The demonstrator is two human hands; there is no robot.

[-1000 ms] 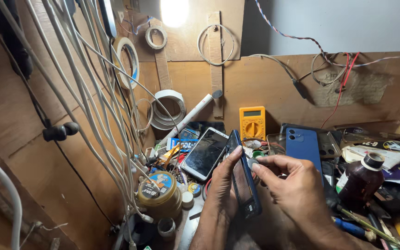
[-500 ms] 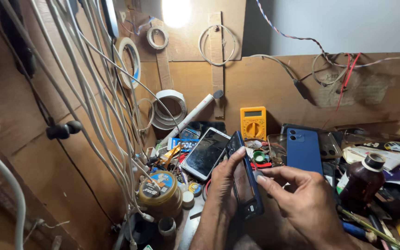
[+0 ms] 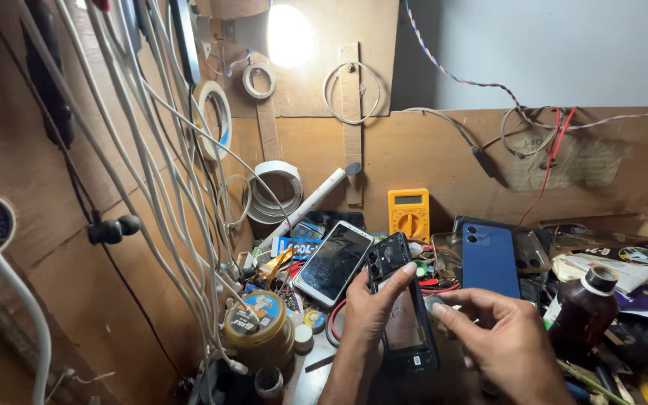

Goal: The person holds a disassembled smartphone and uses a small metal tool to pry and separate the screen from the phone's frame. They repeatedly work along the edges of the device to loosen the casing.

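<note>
Left hand (image 3: 373, 315) gripping an opened black phone (image 3: 403, 315) upright over the cluttered surface (image 3: 316, 375), right hand (image 3: 500, 337) fingers (image 3: 451, 304) pinched narrow at its edge, blue phone (image 3: 490, 261) behind, brown bottle (image 3: 583, 311) right.

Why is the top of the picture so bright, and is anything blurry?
Head view: a bare glowing bulb blows out to white glare; the left hand and opened black phone frame are sharp; the near white hanging cables look soft and bowed by the wide lens.
</note>
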